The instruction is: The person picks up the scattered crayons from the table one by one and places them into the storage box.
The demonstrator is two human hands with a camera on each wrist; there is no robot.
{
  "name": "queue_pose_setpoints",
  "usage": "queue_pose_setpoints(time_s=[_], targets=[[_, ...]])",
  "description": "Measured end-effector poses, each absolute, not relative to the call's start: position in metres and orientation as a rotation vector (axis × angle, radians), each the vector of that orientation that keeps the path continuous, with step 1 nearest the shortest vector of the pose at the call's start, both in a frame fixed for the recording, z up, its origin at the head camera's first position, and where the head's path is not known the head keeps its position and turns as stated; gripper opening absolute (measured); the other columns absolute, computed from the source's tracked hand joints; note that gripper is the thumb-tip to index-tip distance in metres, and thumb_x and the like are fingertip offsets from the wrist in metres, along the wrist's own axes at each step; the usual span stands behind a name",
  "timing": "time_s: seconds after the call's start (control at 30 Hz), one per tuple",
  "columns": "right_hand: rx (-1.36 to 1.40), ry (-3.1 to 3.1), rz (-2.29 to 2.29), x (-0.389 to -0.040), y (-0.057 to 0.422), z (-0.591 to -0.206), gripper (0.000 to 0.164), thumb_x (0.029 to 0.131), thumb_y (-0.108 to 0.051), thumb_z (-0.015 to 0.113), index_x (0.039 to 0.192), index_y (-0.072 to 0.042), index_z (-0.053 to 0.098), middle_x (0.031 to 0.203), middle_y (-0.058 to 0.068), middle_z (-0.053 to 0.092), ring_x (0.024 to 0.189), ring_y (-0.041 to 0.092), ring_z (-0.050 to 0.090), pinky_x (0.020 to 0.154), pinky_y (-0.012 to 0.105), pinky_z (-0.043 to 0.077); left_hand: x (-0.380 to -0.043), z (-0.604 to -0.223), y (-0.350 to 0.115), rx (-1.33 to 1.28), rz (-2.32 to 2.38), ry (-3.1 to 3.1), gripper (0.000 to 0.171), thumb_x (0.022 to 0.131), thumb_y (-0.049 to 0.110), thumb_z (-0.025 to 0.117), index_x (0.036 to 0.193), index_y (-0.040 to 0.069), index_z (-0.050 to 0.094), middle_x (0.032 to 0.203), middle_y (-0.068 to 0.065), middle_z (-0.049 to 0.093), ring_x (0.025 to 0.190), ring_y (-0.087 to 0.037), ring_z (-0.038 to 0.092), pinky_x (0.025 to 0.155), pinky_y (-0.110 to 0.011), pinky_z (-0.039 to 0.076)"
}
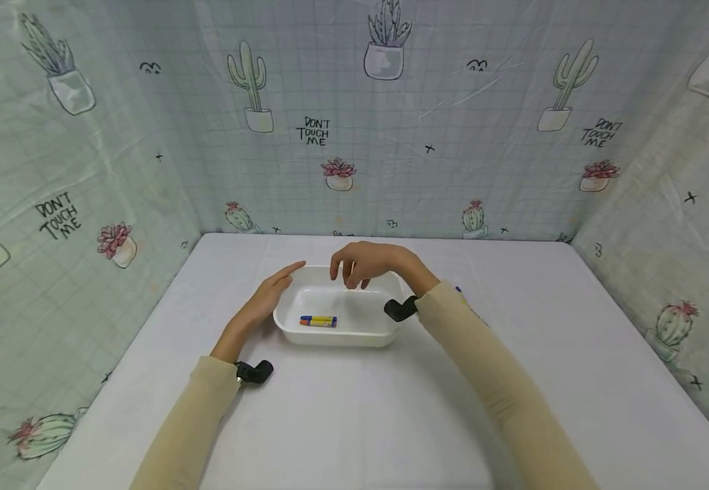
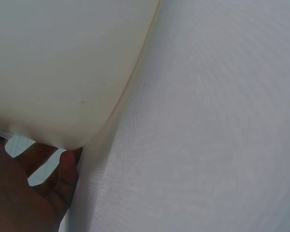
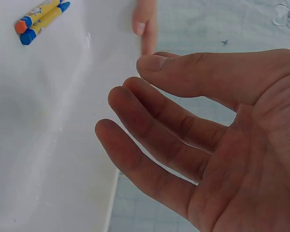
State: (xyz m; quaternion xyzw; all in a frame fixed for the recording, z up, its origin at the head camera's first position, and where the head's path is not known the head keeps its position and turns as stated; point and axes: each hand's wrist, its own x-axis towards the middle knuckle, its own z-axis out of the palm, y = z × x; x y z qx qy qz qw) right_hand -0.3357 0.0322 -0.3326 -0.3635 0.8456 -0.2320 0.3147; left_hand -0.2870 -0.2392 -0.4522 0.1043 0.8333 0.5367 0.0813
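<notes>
Crayons are lying in the tray we're apparently loading, straight-fingered left hand at its left edge, relaxed, empty right hand probably needing another.

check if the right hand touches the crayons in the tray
Apart; the right wrist view shows bare white tray between the right hand and both crayons.
</notes>
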Motion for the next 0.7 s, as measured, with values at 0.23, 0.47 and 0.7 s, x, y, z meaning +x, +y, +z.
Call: queue_pose_setpoints(time_s=[0.23,0.47,0.7], targets=[[-0.951,2.335,-0.700,-0.327,0.060,-0.323,0.028,0.095,-0.005,0.066,0.122,-0.012,0.068,0.112,0.014,0.070,0.103,0.040,0.070,0.085,0.043,0.064,-0.285,-0.451,-0.237,0.298,1.625,2.489,0.048,0.114,0.027,0.029,0.162,0.027,0.035,0.170,-0.007,0.031,0.155,-0.034,0.035,0.125,-0.059,0.030],[-0.942,2.423,-0.798,-0.317,0.090,-0.326,0.026,0.097,-0.006,0.066,0.122,-0.009,0.067,0.112,0.016,0.070,0.100,0.034,0.072,0.084,0.047,0.063,-0.286,-0.452,-0.236,0.313,1.617,2.500,0.049,0.114,0.026,0.028,0.163,0.025,0.035,0.171,-0.007,0.028,0.158,-0.034,0.029,0.128,-0.059,0.024],[-0.862,2.503,-0.896,-0.312,0.126,-0.333,0.027,0.097,-0.010,0.067,0.124,-0.008,0.067,0.112,0.015,0.071,0.097,0.030,0.071,0.076,0.036,0.063,-0.288,-0.453,-0.238,0.306,1.602,2.515,0.049,0.114,0.026,0.028,0.163,0.024,0.035,0.172,-0.007,0.027,0.160,-0.033,0.024,0.129,-0.058,0.019]])
